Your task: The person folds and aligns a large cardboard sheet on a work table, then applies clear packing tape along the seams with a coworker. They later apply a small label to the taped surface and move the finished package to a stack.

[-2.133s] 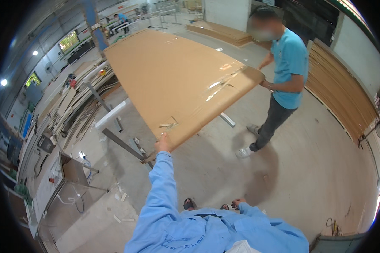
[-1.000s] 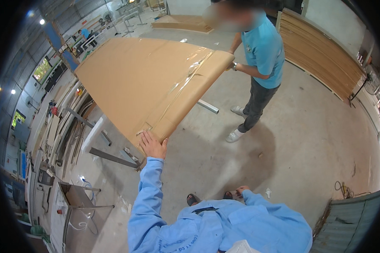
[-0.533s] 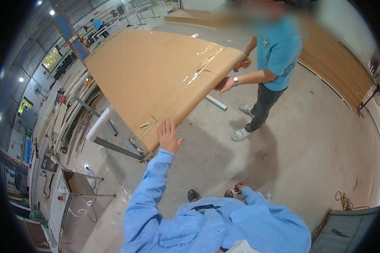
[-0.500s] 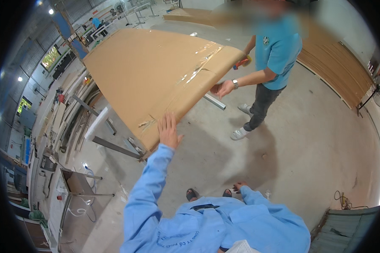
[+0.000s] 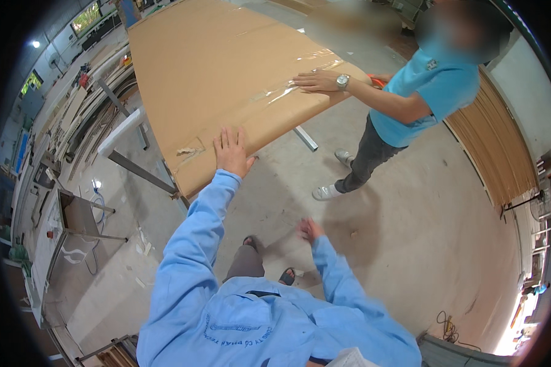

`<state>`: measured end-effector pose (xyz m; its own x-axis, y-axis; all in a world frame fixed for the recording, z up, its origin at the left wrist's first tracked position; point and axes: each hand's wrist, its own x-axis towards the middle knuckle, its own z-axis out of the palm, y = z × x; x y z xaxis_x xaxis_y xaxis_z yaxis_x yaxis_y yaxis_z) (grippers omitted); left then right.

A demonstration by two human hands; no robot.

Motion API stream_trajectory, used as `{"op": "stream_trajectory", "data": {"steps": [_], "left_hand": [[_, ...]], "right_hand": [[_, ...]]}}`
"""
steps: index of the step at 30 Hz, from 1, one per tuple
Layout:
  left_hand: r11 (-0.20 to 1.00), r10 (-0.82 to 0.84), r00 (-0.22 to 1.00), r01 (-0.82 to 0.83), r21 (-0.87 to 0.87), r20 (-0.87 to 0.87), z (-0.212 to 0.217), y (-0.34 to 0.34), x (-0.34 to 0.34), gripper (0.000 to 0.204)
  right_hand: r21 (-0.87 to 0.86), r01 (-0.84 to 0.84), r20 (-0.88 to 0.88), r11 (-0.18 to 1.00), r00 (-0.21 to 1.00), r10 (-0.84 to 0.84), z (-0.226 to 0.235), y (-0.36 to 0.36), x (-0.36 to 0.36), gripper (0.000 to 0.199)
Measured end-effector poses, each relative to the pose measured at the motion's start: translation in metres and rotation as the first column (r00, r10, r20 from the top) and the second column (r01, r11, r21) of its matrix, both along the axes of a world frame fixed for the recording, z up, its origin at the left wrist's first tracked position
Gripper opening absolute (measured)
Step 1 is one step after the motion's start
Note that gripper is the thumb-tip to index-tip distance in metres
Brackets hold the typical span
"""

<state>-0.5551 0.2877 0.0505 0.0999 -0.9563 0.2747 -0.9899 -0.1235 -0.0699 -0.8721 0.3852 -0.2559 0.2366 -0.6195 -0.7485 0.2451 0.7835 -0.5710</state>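
Note:
A large flat panel wrapped in brown paper (image 5: pixel 202 79) lies raised on a metal stand, with clear tape along its near edge. My left hand (image 5: pixel 231 154) lies flat on the panel's near left part, fingers spread, beside a torn patch in the wrapping (image 5: pixel 191 150). Over the floor in front of me hangs my right hand (image 5: pixel 310 229), slightly blurred, with loosely bent fingers and nothing visible in it. Across the same edge, a co-worker's hand (image 5: pixel 317 81) presses on the taped wrapping. An orange-red object (image 5: pixel 378 81) shows by the co-worker's other hand, mostly hidden.
The stand's white-padded bar (image 5: pixel 121 131) sticks out left of the panel. A small metal-legged table (image 5: pixel 73 214) stands at the left, near stacked strips and boards (image 5: pixel 98 92). Brown panels (image 5: pixel 493 134) lean at the right wall. A cable (image 5: pixel 448 327) lies at lower right.
My view has shifted closer to the panel, one foot forward. My left hand stays on the wrapping; my right hand has come forward. The co-worker's hand has moved from beneath the edge onto the top.

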Motion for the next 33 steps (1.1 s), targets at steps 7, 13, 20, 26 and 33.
{"op": "stream_trajectory", "data": {"steps": [7, 13, 20, 26, 33], "left_hand": [[0.999, -0.036, 0.984, 0.031, -0.030, -0.176, 0.007, -0.007, 0.012, 0.088], [0.998, -0.060, 0.912, 0.043, -0.052, -0.406, 0.019, -0.011, 0.021, 0.086], [0.971, -0.075, 0.861, 0.179, 0.161, -0.503, 0.032, -0.014, 0.035, 0.092], [0.979, -0.091, 0.900, 0.160, 0.128, -0.427, 0.017, -0.013, 0.034, 0.093], [0.992, -0.035, 0.938, 0.075, 0.102, -0.346, 0.013, -0.016, 0.018, 0.099]], "right_hand": [[0.174, -0.959, -0.948, -0.226, -0.225, 0.226, 0.292, -0.245, 0.106, 0.038], [-0.396, -0.875, -0.866, -0.280, 0.457, -0.202, 0.397, -0.407, 0.321, 0.052], [0.058, -0.973, -0.996, -0.224, -0.040, -0.085, 0.359, -0.386, 0.299, 0.061], [-0.053, -0.795, -0.809, -0.604, -0.321, 0.492, 0.405, -0.312, 0.184, 0.038], [0.021, -0.964, -0.933, -0.266, 0.076, -0.351, 0.386, -0.416, 0.366, 0.057]]}}
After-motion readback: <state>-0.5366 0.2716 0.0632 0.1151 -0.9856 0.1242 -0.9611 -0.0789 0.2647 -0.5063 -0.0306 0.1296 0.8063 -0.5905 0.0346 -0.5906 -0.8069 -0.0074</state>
